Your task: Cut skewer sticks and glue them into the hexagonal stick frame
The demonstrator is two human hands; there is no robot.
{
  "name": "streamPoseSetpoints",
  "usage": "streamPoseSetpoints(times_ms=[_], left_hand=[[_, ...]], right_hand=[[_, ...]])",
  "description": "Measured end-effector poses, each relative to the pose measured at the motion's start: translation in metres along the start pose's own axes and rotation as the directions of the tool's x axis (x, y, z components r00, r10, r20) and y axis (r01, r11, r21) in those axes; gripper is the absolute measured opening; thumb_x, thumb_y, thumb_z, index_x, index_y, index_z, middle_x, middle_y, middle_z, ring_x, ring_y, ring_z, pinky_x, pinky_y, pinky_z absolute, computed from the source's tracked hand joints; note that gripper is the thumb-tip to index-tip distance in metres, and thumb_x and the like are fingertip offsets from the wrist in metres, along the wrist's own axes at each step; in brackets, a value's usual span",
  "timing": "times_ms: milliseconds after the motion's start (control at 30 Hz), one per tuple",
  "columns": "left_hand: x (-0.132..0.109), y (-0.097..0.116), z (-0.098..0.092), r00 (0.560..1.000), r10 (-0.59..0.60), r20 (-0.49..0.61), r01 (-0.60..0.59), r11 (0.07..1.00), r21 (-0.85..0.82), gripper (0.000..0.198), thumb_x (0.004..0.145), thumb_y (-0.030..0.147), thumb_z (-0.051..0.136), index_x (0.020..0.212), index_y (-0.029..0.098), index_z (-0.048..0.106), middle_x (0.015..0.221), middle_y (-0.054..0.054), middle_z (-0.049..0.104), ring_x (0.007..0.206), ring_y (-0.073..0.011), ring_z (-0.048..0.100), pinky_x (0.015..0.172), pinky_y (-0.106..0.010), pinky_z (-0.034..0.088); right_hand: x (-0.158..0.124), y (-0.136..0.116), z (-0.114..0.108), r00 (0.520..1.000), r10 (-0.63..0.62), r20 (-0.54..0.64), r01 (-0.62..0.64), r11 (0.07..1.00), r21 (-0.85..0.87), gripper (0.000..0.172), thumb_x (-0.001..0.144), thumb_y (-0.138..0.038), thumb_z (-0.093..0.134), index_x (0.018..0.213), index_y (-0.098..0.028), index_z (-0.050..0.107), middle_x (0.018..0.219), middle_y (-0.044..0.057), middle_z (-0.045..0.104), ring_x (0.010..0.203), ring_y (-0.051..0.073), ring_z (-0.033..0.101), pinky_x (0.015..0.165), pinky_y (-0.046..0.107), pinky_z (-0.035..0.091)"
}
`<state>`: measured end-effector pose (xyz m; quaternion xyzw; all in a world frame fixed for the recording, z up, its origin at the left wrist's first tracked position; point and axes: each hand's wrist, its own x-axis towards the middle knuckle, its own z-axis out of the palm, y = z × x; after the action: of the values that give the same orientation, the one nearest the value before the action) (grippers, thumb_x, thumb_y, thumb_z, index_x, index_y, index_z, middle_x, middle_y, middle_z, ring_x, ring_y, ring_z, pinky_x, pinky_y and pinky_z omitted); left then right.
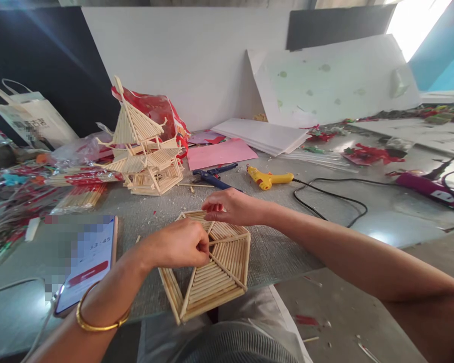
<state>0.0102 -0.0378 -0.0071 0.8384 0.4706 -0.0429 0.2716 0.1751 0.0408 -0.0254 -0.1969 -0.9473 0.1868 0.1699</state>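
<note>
A six-sided panel (217, 287) of thin wooden sticks lies at the table's front edge, its sections filled with parallel sticks. One section at its left shows an opening framed by sticks. My left hand (185, 243), closed with the fingers curled down, is over the panel's centre; anything in its fingertips is hidden. Over the panel's far edge, my right hand (229, 205) has its fingers bent and drawn together, and what they hold, if anything, cannot be made out. A gold bracelet (98, 327) circles my left wrist.
Behind the panel stand a stick pagoda model (146, 151), blue-handled pliers (214, 177) and a yellow glue gun (268, 178) with a black cord. A phone (91, 272) lies left, near bundled sticks (79, 196). A purple power strip (431, 187) is at right.
</note>
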Motion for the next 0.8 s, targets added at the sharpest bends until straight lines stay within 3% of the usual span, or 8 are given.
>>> streamPoseSetpoints(times_ms=[300, 800], left_hand=[[0.0017, 0.0014, -0.0042, 0.999, -0.012, 0.047, 0.012, 1.0, 0.006, 0.02, 0.063, 0.021, 0.051, 0.065, 0.016, 0.069, 0.056, 0.0, 0.06, 0.051, -0.0091, 0.047, 0.052, -0.024, 0.03], [0.0031, -0.0002, -0.0051, 0.999, -0.021, 0.029, 0.023, 0.999, -0.038, 0.017, 0.062, 0.024, 0.055, 0.063, 0.018, 0.07, 0.052, 0.001, 0.056, 0.049, -0.0092, 0.044, 0.049, -0.024, 0.029]], right_hand=[[0.0003, -0.0023, 0.0018, 1.0, -0.008, 0.009, 0.008, 1.0, -0.027, 0.016, 0.081, -0.023, 0.056, 0.089, -0.01, 0.062, 0.081, 0.004, 0.06, 0.068, 0.009, 0.051, 0.063, 0.021, 0.04], [-0.0002, -0.0045, 0.0013, 0.999, -0.007, 0.042, 0.01, 0.998, -0.062, 0.016, 0.081, -0.022, 0.056, 0.091, -0.011, 0.062, 0.083, 0.005, 0.061, 0.069, 0.01, 0.052, 0.063, 0.022, 0.04]])
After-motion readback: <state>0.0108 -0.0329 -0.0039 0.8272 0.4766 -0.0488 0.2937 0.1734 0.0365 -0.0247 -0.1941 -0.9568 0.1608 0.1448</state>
